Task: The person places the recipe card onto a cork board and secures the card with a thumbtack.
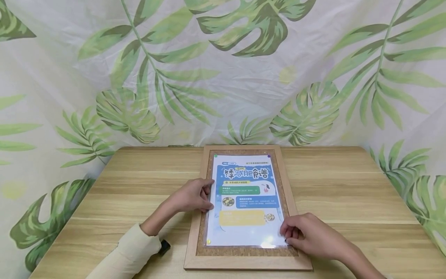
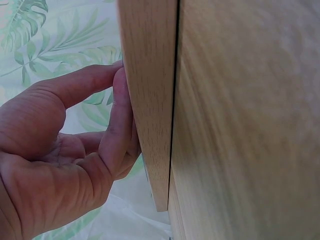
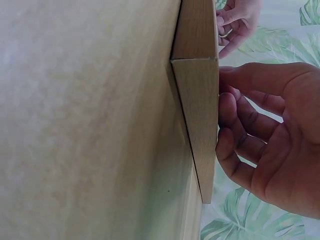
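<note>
A framed cork board (image 1: 244,251) lies on the table with a printed, glossy sheet (image 1: 249,232) on it. Push pins mark three of the sheet's corners: a green pin (image 1: 215,155), a purple pin (image 1: 269,156) and a yellow pin (image 1: 208,241). My left hand (image 1: 193,195) reaches over the frame's left side, its spread thumb and forefinger touching the sheet's left edge. At the lower right corner my right hand (image 1: 310,234) pinches a small dark push pin (image 1: 286,240), mostly covered by the fingertips. In the right wrist view, the wooden frame (image 3: 195,100) hides those fingertips.
The wood-grain table (image 1: 348,193) extends on both sides of the board. Behind it hangs a leaf-patterned cloth (image 1: 244,97). A small black object (image 1: 164,247) sits at the left sleeve's cuff (image 1: 150,240).
</note>
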Motion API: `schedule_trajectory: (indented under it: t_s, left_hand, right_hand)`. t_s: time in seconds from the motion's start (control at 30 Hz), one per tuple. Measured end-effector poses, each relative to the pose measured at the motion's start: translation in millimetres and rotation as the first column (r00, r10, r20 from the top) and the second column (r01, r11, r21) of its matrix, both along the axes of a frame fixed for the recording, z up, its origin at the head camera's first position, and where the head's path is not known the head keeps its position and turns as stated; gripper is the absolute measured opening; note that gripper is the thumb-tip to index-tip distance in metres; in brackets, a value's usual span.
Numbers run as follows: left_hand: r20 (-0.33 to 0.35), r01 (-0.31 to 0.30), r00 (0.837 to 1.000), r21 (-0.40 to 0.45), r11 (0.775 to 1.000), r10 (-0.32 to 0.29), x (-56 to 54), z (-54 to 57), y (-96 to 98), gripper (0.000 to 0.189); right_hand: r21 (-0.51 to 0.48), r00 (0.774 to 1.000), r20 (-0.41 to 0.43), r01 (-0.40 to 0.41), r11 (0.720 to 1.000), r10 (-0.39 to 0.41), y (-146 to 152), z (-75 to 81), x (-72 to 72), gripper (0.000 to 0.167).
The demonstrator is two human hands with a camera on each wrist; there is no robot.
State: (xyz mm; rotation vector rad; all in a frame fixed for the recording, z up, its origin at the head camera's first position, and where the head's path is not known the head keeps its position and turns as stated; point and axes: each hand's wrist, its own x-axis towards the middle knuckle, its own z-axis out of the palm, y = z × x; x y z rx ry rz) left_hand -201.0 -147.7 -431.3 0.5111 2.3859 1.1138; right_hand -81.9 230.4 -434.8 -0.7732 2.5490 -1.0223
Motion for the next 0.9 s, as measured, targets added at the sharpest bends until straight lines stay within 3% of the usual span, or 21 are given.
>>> schedule_trajectory:
  t_s: [0.33,0.63,0.9]
  left_hand:
    - [0.0,0.005,1.0,0.002,1.0,-0.005,0.5,1.8,0.0,0.086]
    - [0.01,0.001,1.0,0.005,1.0,-0.001,0.4,2.8,0.4,0.086]
    - [0.005,0.002,1.0,0.0,1.0,-0.002,-0.2,3.0,-0.1,0.085]
  right_hand:
    - [-0.009,1.0,-0.007,-0.011,1.0,0.011,0.1,1.6,0.1,0.02]
    - [-0.011,1.0,-0.017,-0.005,1.0,0.005,-4.8,0.6,3.0,0.012]
    - [-0.012,1.0,-0.018,0.004,1.0,-0.004,-6.2,2.1,4.4,0.015]
